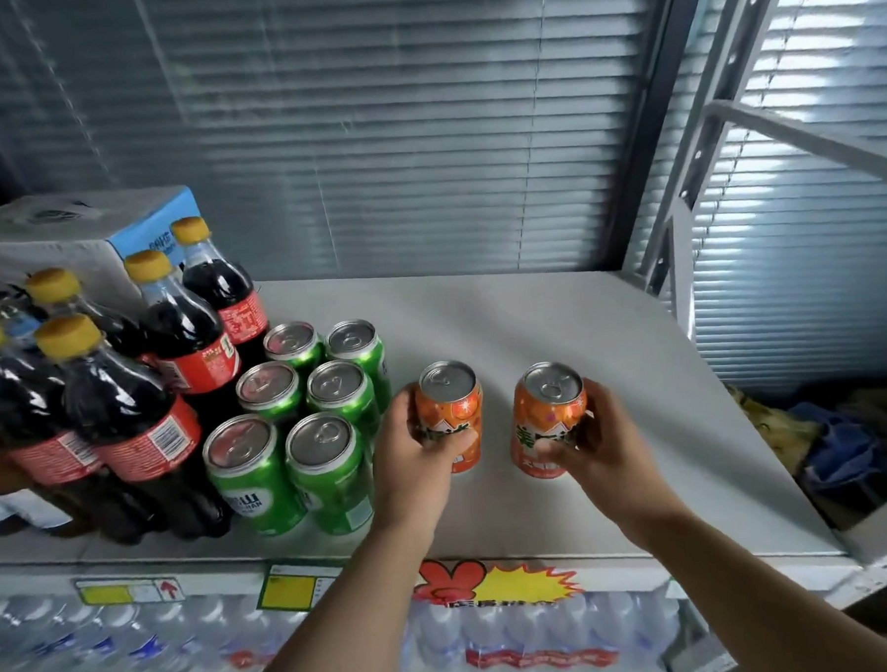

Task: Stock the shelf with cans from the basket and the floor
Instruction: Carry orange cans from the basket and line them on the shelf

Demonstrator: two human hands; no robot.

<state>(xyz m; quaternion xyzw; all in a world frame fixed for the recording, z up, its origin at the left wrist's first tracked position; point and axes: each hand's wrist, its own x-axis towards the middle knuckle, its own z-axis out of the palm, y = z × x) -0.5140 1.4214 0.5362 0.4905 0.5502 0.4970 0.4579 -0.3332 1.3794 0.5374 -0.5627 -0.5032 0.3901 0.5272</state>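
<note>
Orange cans, one in each fist: the left hand (411,453) wraps the left can (450,412) just beside the green cans (302,420), the right hand (591,441) clasps the right can (548,417), both low over the shelf (585,338). Set down carelessly, a slick aluminium cylinder could knock the green block or tip. Glossy cola bottles (126,393) crowd further left.

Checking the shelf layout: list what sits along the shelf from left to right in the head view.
Cola bottles → green cans → left hand gripping an orange can → second orange can gripped by the right hand → bare shelf.
</note>
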